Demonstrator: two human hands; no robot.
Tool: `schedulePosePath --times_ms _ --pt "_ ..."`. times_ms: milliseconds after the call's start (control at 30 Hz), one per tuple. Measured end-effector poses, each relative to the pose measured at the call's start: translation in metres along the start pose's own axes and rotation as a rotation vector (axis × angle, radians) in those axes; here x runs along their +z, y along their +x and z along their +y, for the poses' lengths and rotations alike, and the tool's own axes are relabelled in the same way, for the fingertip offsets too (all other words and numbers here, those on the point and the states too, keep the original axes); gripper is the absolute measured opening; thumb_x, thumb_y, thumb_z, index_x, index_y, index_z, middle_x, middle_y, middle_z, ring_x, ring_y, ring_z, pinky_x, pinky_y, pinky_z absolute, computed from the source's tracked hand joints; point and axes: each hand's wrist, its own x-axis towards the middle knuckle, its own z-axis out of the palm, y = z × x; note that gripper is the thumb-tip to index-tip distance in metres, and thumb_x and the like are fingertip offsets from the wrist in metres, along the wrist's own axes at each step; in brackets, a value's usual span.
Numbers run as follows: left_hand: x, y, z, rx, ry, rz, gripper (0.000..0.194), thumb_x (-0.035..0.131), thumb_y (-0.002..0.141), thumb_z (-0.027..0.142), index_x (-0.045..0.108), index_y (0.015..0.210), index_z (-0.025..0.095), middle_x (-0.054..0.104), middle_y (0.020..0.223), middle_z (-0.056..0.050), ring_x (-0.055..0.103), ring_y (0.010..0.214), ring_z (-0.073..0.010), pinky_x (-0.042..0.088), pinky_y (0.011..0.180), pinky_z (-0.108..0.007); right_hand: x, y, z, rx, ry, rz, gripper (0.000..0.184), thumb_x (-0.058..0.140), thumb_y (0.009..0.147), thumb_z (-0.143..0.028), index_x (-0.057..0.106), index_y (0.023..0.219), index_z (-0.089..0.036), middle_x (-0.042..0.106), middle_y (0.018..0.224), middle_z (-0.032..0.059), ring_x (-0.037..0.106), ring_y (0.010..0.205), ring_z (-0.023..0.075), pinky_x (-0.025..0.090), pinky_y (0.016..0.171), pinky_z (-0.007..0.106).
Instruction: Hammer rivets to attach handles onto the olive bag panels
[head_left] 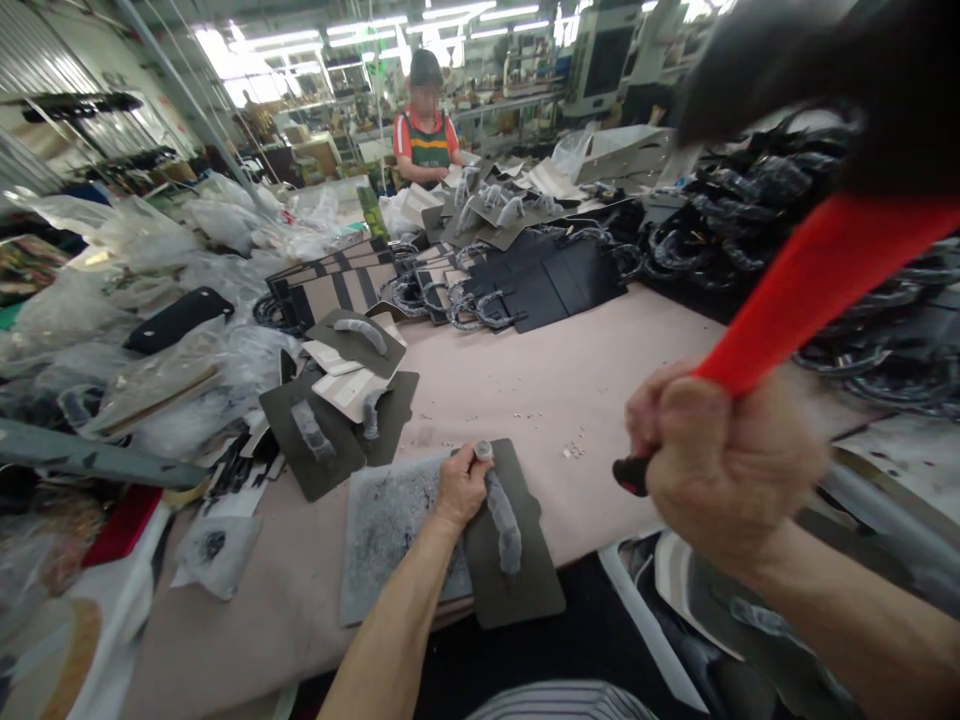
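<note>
My right hand (720, 465) is clenched round the red handle (810, 280) of a mallet, raised high; its dark head (825, 80) is blurred at the top right. My left hand (461, 485) pinches a small metal punch (484, 451) upright on a dark olive bag panel (525, 580). That panel carries a plastic-wrapped handle (506, 525). It lies partly on a grey scarred cutting slab (386, 530) at the table's near edge.
More olive panels with wrapped handles (330, 420) lie to the left. Black panels (547, 285) and heaps of wrapped handles (750, 210) fill the far and right side. Plastic bags (150, 330) pile at the left. A person in a red shirt (424, 135) stands at the far end.
</note>
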Motion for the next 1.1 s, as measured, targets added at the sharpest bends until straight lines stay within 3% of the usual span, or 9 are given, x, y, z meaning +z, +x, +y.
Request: schedulePosePath --times_ms 167,233,500,633,733,800,867,1000,1100 --pt "0.001 -0.001 -0.003 -0.023 0.028 -0.017 0.015 0.056 0.084 0.017 0.067 0.093 0.021 0.07 0.08 -0.001 0.064 0.075 -0.0163 0.047 0.071 -0.025 0.038 -0.054 0.039 -0.066 -0.317 -0.772 0.032 0.032 0.101 -0.036 0.051 0.082 -0.019 0.055 0.054 -0.0001 0.044 0.043 0.0119 0.016 0.048 0.028" --pt "0.001 -0.002 -0.003 -0.016 0.017 -0.015 0.017 0.056 0.084 0.017 0.067 0.095 0.021 0.07 0.082 -0.001 0.064 0.077 -0.0163 0.047 0.073 -0.025 0.042 -0.061 0.051 0.018 -0.395 -0.887 0.028 0.034 0.101 -0.037 0.054 0.093 -0.019 0.061 0.062 0.0025 0.052 0.05 0.0144 0.016 0.051 0.029" --pt "0.0 -0.001 -0.002 0.005 -0.01 -0.003 0.013 0.056 0.083 0.017 0.066 0.091 0.02 0.071 0.087 -0.002 0.065 0.083 -0.0173 0.049 0.079 -0.026 0.071 -0.075 0.106 0.206 -0.462 -0.912 0.032 0.035 0.1 -0.037 0.057 0.107 -0.014 0.067 0.085 0.0119 0.064 0.076 0.024 0.037 0.064 0.031" --pt "-0.001 -0.002 -0.002 -0.007 -0.022 0.018 0.013 0.059 0.081 0.018 0.068 0.091 0.021 0.072 0.087 -0.002 0.066 0.083 -0.0173 0.05 0.079 -0.026 0.09 -0.078 0.092 -0.167 -0.369 -0.656 0.048 0.049 0.089 -0.019 0.043 0.137 -0.014 0.049 0.137 0.0198 0.05 0.118 0.0302 0.041 0.091 0.041" --pt "0.0 -0.002 -0.002 -0.037 -0.07 0.032 0.013 0.06 0.081 0.019 0.069 0.09 0.02 0.072 0.084 -0.001 0.065 0.078 -0.0159 0.05 0.075 -0.024 0.101 -0.078 0.057 -0.548 -0.105 -0.806 0.042 0.05 0.083 -0.012 0.054 0.124 -0.02 0.046 0.138 0.0139 0.047 0.118 0.0263 0.04 0.094 0.041" --pt "0.003 0.0 -0.003 -0.076 -0.125 0.052 0.01 0.063 0.079 0.02 0.069 0.087 0.019 0.072 0.081 -0.001 0.065 0.075 -0.015 0.051 0.073 -0.024 0.111 -0.083 0.036 -0.638 -0.08 -0.952 0.025 0.053 0.08 -0.015 0.061 0.104 -0.018 0.053 0.121 0.0139 0.051 0.106 0.026 0.043 0.088 0.04" --pt "0.006 0.004 -0.004 -0.16 -0.217 0.143 0.009 0.068 0.075 0.023 0.068 0.082 0.017 0.07 0.075 0.0 0.065 0.072 -0.0143 0.051 0.07 -0.023 0.122 -0.092 0.022 -0.592 -0.157 -1.002 0.016 0.054 0.079 -0.017 0.059 0.094 -0.016 0.055 0.108 0.0138 0.053 0.097 0.026 0.045 0.081 0.039" --pt "-0.005 0.018 0.002 -0.386 -0.571 0.54 0.023 0.073 0.07 0.033 0.063 0.077 0.014 0.068 0.069 0.0 0.066 0.064 -0.0138 0.055 0.065 -0.026 0.128 -0.099 0.006 -0.455 -0.329 -0.94 0.018 0.046 0.083 -0.014 0.054 0.099 -0.016 0.056 0.105 0.0134 0.058 0.082 0.0234 0.047 0.065 0.033" --pt "-0.035 0.021 0.02 -0.308 -0.615 0.599 0.027 0.077 0.069 0.033 0.064 0.081 0.013 0.071 0.074 -0.003 0.069 0.069 -0.0153 0.056 0.07 -0.028 0.118 -0.081 -0.002 -0.293 -0.461 -0.843 0.015 0.044 0.085 -0.013 0.052 0.098 -0.016 0.058 0.101 0.0132 0.062 0.075 0.0219 0.045 0.058 0.03"
